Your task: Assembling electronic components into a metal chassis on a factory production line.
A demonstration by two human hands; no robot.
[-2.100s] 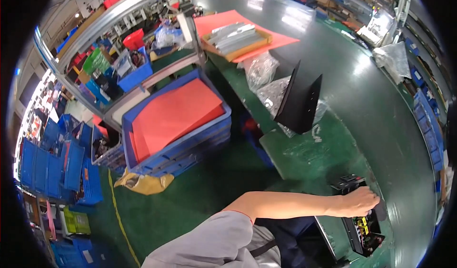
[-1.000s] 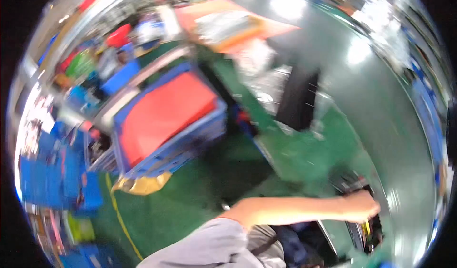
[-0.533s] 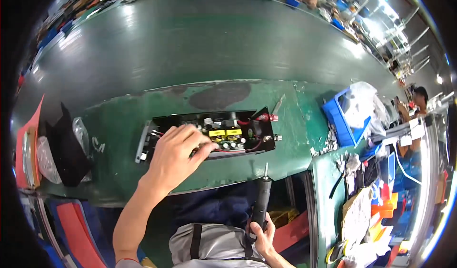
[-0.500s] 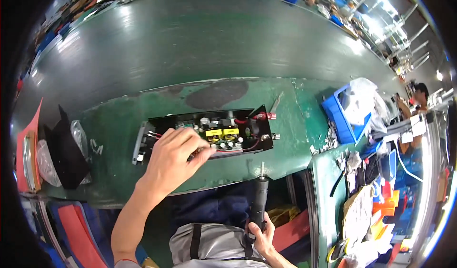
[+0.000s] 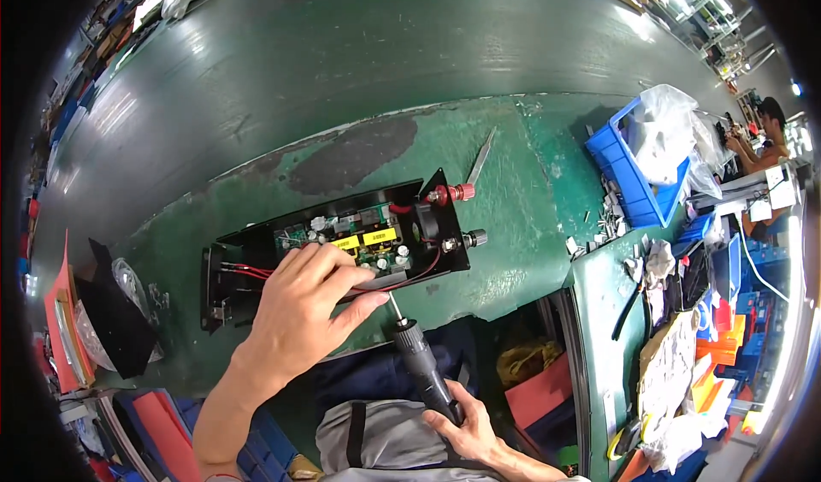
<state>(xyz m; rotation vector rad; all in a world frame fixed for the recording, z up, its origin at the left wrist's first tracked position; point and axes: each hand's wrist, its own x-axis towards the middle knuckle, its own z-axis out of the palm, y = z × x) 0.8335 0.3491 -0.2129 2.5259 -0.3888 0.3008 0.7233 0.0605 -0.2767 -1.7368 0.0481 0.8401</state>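
An open black metal case (image 5: 329, 201) holds a circuit board (image 5: 295, 236) with two yellow-labelled transformers (image 5: 379, 236), capacitors and red wires. Its right end carries a red terminal (image 5: 463, 192) and a black terminal (image 5: 476, 237). My left hand (image 5: 299, 307) grips the case's near wall, fingers inside and thumb outside, beside a grey metal strip (image 5: 389, 280). Part of the board is hidden under that hand. Below, my right hand (image 5: 473, 424) holds a black electric screwdriver (image 5: 419, 362) slanting up. Its bit points at the near wall by my left thumb; whether it touches cannot be made out.
A blue bin (image 5: 629, 170) with clear plastic bags stands at the right, small metal parts scattered beside it. Tweezers (image 5: 483, 155) lie behind the case. Bent black sheet (image 5: 111, 311) stands far left. Another person (image 5: 764, 140) sits far right.
The screwdriver has risen from below the table edge to the case's near wall beside my left thumb. The case now appears farther left and more slanted; my view has shifted too.
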